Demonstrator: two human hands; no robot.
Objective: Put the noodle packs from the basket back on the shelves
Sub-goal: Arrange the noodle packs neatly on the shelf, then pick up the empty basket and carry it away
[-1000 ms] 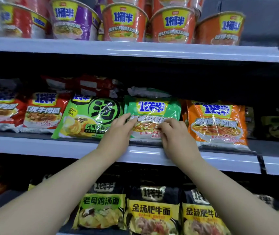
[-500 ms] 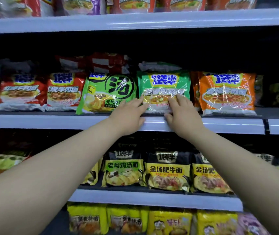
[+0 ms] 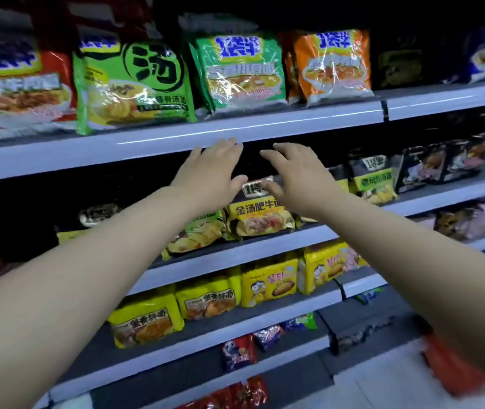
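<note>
**Both hands empty under shelf edge**

Green noodle pack [image 3: 238, 72] stands upright just above the white shelf edge [image 3: 147, 143], bottom seam at the lip. It is flanked by a lime pack [image 3: 135, 84], which touches it, and an orange pack [image 3: 334, 64] close beside. Left hand [image 3: 209, 175] and right hand [image 3: 294, 175] hang just below that edge, fingers straight and spread, grasping nothing, a gap between them. Left fingertips reach the edge's underside, contact unclear. There is dark open space under the edge behind the hands. Black-yellow pack [image 3: 257, 211] sits further below the edge, its top overlapped by the right thumb.

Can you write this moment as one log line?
left hand: open, empty | right hand: open, empty | green pack: on shelf
</note>
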